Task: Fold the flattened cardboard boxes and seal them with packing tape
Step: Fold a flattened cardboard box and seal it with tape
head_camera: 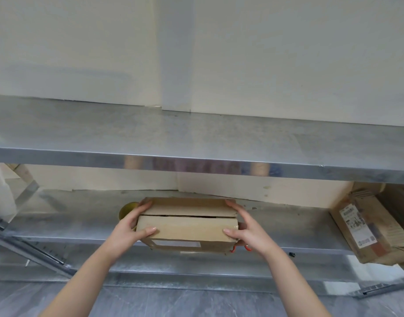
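Brown cardboard box [187, 225], top flaps closed, seam showing.

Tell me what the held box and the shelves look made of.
Brown rectangular box: cardboard, matte, with creased flaps; a glossy patch suggests tape. Grey flat shelves: sheet metal, likely galvanised steel, given the mottled sheen and reflective front edge.

box [187, 227] tan-brown, whitish label patch [177, 243] on front | round object [126, 210] olive-yellow | handles [248, 248] orange-red | shelf [196, 133] mottled silver-grey | wall [288, 53] cream | floor [196, 303] streaked dark grey | flattened cardboard [379, 239] brown, white sticker [356, 225] with dark print
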`<state>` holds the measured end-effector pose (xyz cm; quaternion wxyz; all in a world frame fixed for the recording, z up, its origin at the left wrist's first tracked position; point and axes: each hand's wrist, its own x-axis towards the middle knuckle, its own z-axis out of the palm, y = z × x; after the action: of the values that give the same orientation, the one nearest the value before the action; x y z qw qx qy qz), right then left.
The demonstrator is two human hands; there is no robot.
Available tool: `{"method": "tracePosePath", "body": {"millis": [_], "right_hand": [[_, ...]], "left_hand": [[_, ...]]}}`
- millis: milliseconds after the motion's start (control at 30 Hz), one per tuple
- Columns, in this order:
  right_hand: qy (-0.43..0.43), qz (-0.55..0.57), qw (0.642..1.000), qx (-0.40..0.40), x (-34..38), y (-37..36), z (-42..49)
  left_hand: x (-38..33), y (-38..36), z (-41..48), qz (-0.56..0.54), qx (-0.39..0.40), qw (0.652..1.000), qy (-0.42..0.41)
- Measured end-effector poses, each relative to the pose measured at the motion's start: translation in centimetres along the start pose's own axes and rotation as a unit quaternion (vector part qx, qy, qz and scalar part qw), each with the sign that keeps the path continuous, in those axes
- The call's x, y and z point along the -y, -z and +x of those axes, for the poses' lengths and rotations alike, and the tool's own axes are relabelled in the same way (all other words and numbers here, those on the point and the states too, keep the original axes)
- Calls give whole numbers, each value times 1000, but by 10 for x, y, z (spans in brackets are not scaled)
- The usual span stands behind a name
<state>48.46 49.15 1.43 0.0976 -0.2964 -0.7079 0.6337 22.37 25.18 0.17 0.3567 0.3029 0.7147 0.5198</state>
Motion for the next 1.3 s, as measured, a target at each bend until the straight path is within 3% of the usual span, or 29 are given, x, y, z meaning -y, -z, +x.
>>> {"method": "tracePosePath", "body": {"millis": [233,600,767,900,1100,1300], "right_hand": [[-17,32,999,-36,-24,-31,9],[-5,24,994,-104,-38,38,3],[-42,29,993,-110,-48,57,5],[-56,-24,993,-98,-54,50,16],[-43,-41,989,-139,-52,48,28],[-36,-137,977,-159,-47,48,38]], "left_hand": [[4,14,3,50,-29,998,-13],[-13,-39,31,179,60,977,-98],[-17,-62,49,222,65,970,-75],[5,-59,49,202,72,977,-22],[3,-65,58,239,18,970,-44],[-3,-65,74,234,7,971,-43]]}}
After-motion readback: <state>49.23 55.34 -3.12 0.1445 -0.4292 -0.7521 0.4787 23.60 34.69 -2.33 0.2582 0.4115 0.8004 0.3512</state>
